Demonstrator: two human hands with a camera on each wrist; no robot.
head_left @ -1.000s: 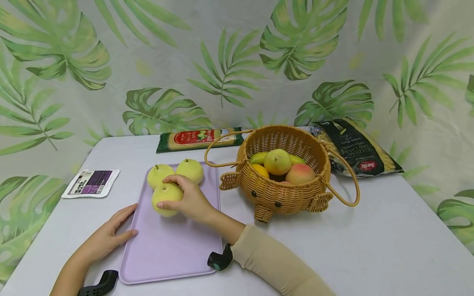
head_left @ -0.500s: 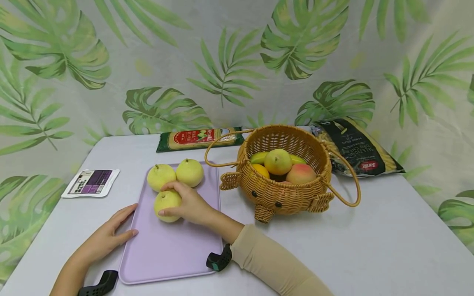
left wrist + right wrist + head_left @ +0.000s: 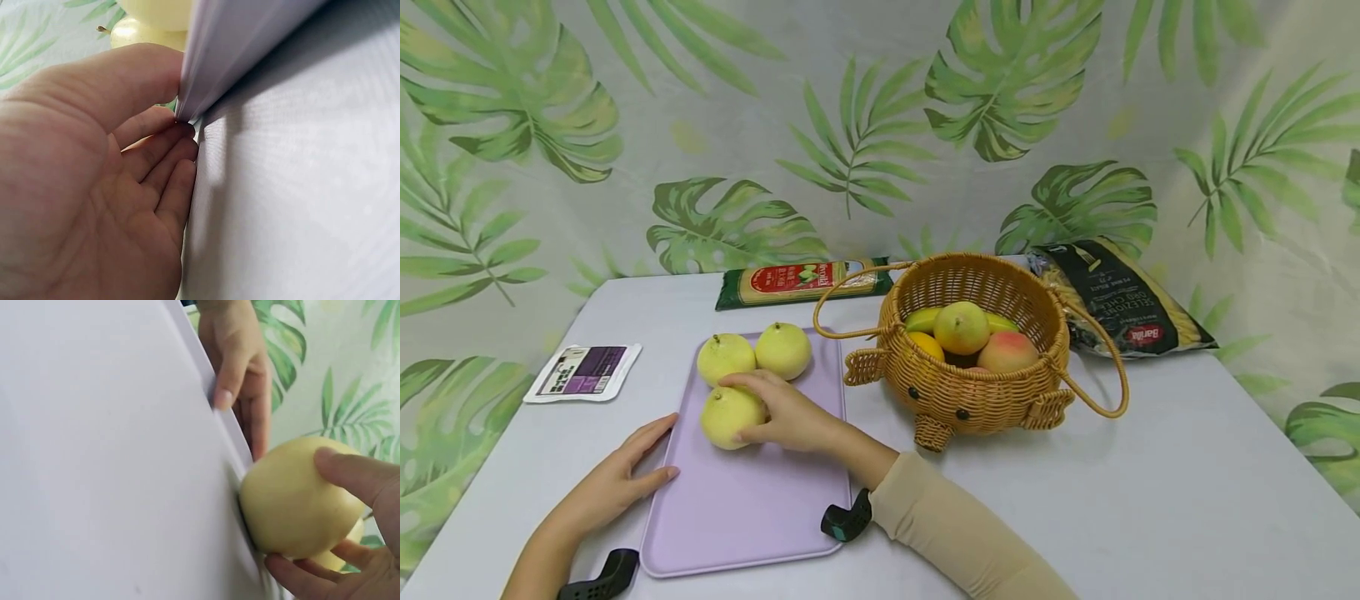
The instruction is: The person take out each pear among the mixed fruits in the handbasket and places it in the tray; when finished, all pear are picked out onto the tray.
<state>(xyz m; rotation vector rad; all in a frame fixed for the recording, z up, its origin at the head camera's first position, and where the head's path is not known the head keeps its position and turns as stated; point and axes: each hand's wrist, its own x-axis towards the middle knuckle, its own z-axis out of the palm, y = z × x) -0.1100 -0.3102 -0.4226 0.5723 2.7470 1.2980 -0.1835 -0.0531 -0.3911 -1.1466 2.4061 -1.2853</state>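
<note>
A round yellow pear (image 3: 730, 419) sits toward the left side of the light purple tray (image 3: 752, 508). My right hand (image 3: 786, 417) holds it from its right side, and in the right wrist view the thumb (image 3: 350, 472) presses one side while the fingers curl under the other. Two more yellow pears, a left one (image 3: 725, 357) and a right one (image 3: 784, 350), stand just behind it on the tray's far end. My left hand (image 3: 621, 482) rests along the tray's left edge, with the thumb and fingertips touching the rim and nothing in the palm.
A wicker basket (image 3: 940, 392) with two looped handles stands right of the tray, holding several fruits, among them a peach (image 3: 1009, 352). A spaghetti pack (image 3: 805, 283) lies behind the tray. A black pasta bag (image 3: 1120, 300) is back right, a white-and-purple packet (image 3: 583, 372) left.
The held pear has come slightly nearer and then shifted a little left on the tray. My right thumb has slid toward the pear's right side. The left hand has stayed in place.
</note>
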